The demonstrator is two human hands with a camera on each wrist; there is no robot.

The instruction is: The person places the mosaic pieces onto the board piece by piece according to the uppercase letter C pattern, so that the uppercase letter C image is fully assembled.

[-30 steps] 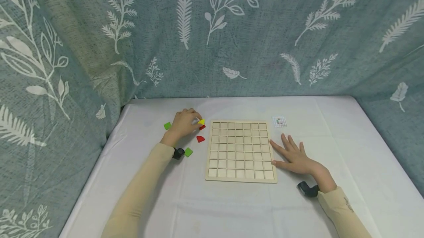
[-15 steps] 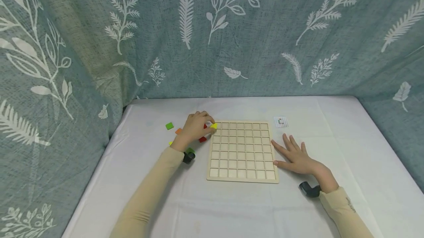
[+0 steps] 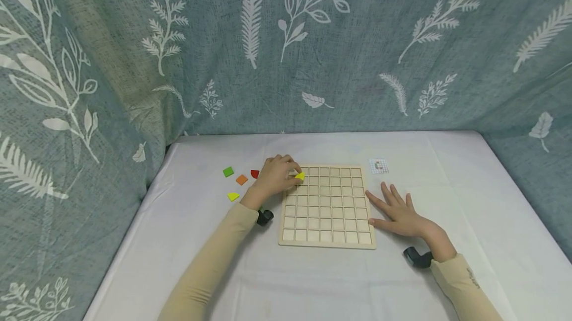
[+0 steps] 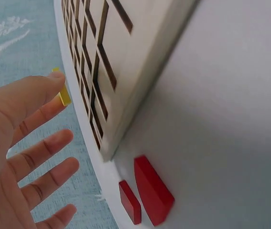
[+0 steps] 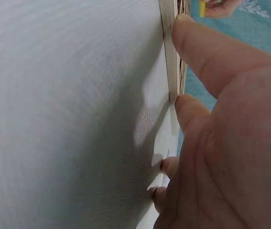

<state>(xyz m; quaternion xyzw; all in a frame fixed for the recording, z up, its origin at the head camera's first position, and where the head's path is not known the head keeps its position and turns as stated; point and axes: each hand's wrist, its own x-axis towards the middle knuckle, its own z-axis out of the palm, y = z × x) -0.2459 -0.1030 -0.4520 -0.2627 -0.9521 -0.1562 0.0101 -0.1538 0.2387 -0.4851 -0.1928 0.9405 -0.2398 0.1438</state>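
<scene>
My left hand [image 3: 274,177] pinches a small yellow tile [image 3: 300,176] between thumb and index finger, over the top left squares of a wooden grid board [image 3: 327,246]. In the left wrist view the yellow tile [image 4: 65,93] is held on edge, and the other fingers are spread. The right hand [image 3: 399,215] lies with fingers spread at the board's right side. Its thumb and index fingertip touch the rim, as the right wrist view also shows.
Left of the board lie a green tile [image 3: 228,172], an orange tile [image 3: 242,179], a yellow quarter-round tile [image 3: 233,196] and a red tile [image 3: 254,174]. Two red pieces [image 4: 153,191] show beside the board in the left wrist view. A small printed grid card [image 3: 379,165] lies at the back right.
The left hand has moved right with the yellow tile, from beside the board to over its top left squares. The right hand stays at the board's edge.
</scene>
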